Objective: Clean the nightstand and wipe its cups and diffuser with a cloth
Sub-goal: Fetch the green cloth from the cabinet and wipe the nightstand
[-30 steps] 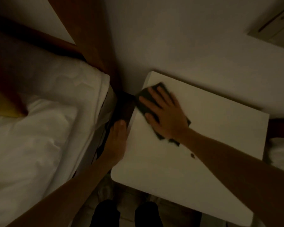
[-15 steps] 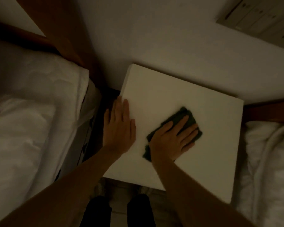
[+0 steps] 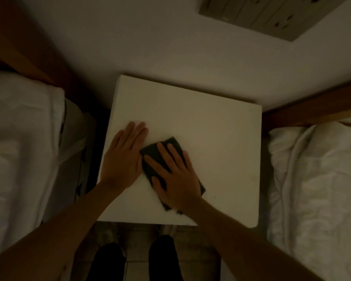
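The white square nightstand top [image 3: 211, 138] fills the middle of the dim head view, with nothing standing on it. A dark cloth [image 3: 156, 155] lies flat on its front left part. My right hand [image 3: 174, 175] presses on the cloth with straight, spread fingers. My left hand [image 3: 124, 157] lies flat on the bare top right beside the cloth, fingers straight and together. No cups or diffuser are in view.
A bed with white bedding [image 3: 22, 149] stands close on the left, and another white-covered bed [image 3: 316, 189] on the right. A switch and socket panel [image 3: 272, 13] sits on the wall behind. My legs [image 3: 134, 260] and the tiled floor show below the nightstand's front edge.
My right hand slid the cloth from the back left corner to the middle, then left toward my other hand. My left hand moved from the nightstand's side edge onto its top.
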